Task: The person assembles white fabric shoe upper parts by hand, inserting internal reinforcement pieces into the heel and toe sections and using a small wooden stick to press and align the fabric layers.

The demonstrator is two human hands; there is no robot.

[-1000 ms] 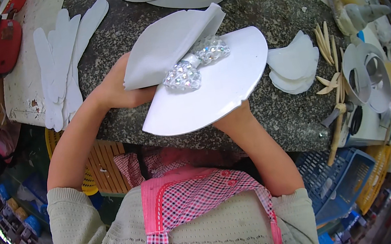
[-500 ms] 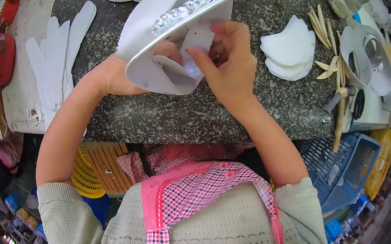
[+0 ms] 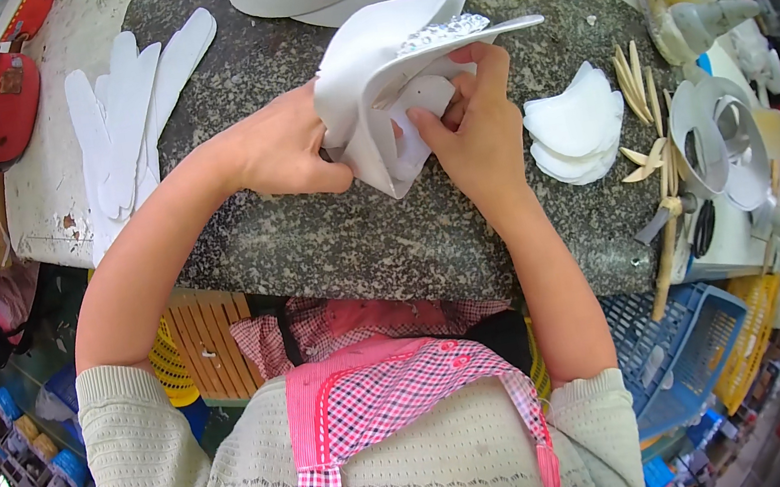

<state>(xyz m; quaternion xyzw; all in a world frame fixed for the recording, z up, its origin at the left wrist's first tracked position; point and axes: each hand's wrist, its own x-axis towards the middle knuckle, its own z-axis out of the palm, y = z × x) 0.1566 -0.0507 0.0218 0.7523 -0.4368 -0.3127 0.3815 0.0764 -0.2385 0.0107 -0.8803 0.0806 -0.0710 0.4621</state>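
Above grey stone table (image 3: 329,242), left hand (image 3: 290,147) and right hand (image 3: 478,124) grip white foam piece (image 3: 375,74), seemingly glitter-trimmed.

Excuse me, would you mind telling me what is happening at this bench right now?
A person in a pink checked apron is working a white hat-shaped piece over a grey stone bench. The left hand grips its folded side, while the right hand presses a small white patch against its underside. A sparkly silver trim sits on top. Long white cut strips lie to the left and a stack of white curved pieces to the right.
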